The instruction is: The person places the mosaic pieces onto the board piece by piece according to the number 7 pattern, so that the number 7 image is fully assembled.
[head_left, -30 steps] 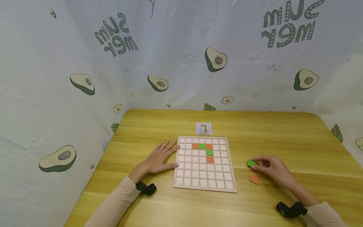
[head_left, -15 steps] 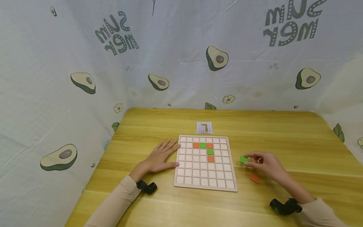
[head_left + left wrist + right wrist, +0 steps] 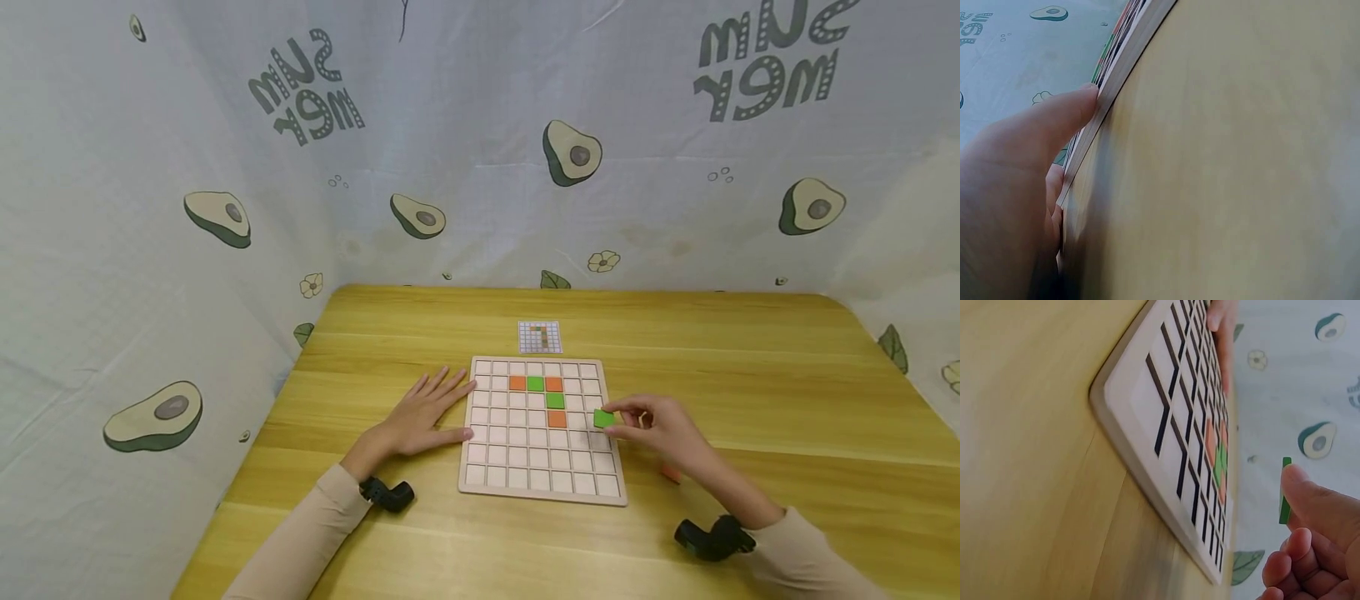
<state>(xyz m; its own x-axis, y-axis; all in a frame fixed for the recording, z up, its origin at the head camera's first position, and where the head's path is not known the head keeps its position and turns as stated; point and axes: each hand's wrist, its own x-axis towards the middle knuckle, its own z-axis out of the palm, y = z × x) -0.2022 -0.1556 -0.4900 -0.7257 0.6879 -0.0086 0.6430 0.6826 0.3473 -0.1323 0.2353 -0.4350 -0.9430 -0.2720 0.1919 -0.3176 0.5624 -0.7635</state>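
Between thumb and forefinger, my right hand (image 3: 654,427) pinches a green square tile (image 3: 603,418) above the right edge of the white grid board (image 3: 497,477). The right wrist view shows that tile (image 3: 1285,490) edge-on, raised off the board. Several orange and green tiles sit in the board's cells: a row of orange, green (image 3: 535,383) and orange, with green and orange (image 3: 557,419) running down below the row's right end. My left hand (image 3: 423,419) lies flat with fingers spread, thumb and fingertips touching the board's left edge. In the left wrist view the thumb (image 3: 1063,115) presses that edge.
A small printed card (image 3: 539,337) with a coloured grid pattern lies just behind the board. An orange tile (image 3: 671,473) on the table is partly hidden under my right forearm. Behind the wooden table (image 3: 750,358) hangs an avocado-print cloth (image 3: 465,125).
My right hand has carried the green tile leftward from the table on the right to over the board's right edge. My left hand has stayed at the board's left edge.
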